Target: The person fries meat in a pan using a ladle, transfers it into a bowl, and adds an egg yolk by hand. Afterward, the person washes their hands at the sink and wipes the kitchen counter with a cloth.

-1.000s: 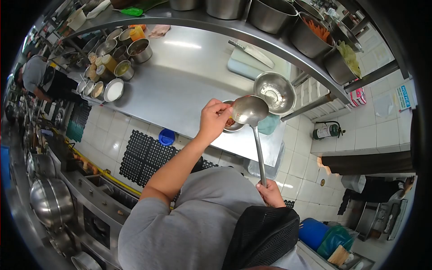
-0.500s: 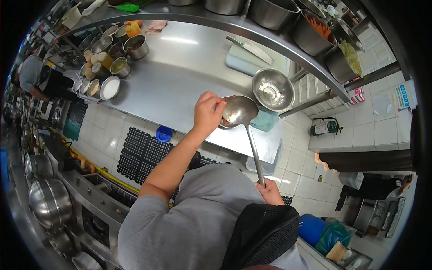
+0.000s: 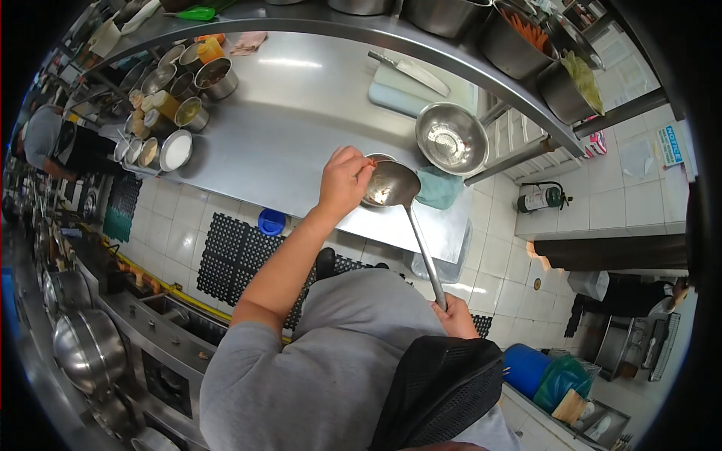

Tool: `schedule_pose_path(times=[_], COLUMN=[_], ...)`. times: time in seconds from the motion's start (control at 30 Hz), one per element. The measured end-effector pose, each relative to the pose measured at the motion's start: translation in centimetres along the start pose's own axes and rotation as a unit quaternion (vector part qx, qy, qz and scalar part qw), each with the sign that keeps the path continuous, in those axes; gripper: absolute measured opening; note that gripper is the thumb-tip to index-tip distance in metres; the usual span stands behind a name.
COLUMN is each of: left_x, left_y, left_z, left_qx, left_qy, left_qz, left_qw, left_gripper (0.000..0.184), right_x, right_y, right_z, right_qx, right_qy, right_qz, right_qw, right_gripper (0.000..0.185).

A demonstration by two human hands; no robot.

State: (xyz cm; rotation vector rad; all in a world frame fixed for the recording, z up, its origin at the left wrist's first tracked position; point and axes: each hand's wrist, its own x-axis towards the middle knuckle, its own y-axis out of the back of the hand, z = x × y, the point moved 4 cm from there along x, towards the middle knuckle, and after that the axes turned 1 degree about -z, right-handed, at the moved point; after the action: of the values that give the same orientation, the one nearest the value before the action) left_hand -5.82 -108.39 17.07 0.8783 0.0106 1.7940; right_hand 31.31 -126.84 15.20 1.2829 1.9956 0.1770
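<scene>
A long-handled ladle (image 3: 426, 255) slants across the front of the steel table, and my right hand (image 3: 456, 317) is closed round the end of its handle. The ladle's bowl (image 3: 400, 185) hangs over a small metal bowl (image 3: 370, 201), hiding most of it. Beside the ladle's rim, my left hand (image 3: 344, 180) is closed in a pinch. A small reddish bit shows at its fingertips, too small to name. Just beyond stands a shiny steel mixing bowl (image 3: 452, 139), next to a folded green cloth (image 3: 439, 188).
A knife (image 3: 410, 73) lies on a cutting board (image 3: 391, 94) at the back. Pots and sauce containers (image 3: 216, 79) crowd the table's left end. An overhead shelf (image 3: 338, 24) carries steel pots. A person (image 3: 53, 139) stands far left; another (image 3: 639, 297) is at right.
The ladle's bowl has tilted and shifted slightly left, and brownish marks now show on it. My left hand stays pinched by its rim. The whole view has shifted a little.
</scene>
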Motion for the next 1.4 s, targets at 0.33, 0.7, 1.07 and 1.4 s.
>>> schedule_pose_path(times=[0.33,0.7,1.07,1.4], left_x=[-0.3,0.6,0.3,-0.7], left_y=[-1.2,-1.9,-8.0,-8.9], left_z=[-1.8,-3.0,-7.2,-9.2], left_qx=[-0.068,-0.108,0.177,0.22], left_qy=[0.048,0.088,-0.054,-0.055], left_qz=[-0.028,-0.013,-0.24,-0.294], left_qw=[0.996,0.99,0.953,0.929], left_gripper=[0.009,0.01,0.005,0.01], right_x=[-0.8,-2.2,-3.3,-3.2], right_y=[0.3,0.9,0.7,-0.1], right_z=[-1.0,0.7,2.7,4.5], right_qx=[-0.087,-0.171,-0.199,-0.189], right_qy=[-0.029,-0.039,0.023,0.002], right_qz=[0.056,0.222,0.349,0.359], right_qw=[0.994,0.959,0.915,0.914], right_gripper=[0.04,0.04,0.033,0.033])
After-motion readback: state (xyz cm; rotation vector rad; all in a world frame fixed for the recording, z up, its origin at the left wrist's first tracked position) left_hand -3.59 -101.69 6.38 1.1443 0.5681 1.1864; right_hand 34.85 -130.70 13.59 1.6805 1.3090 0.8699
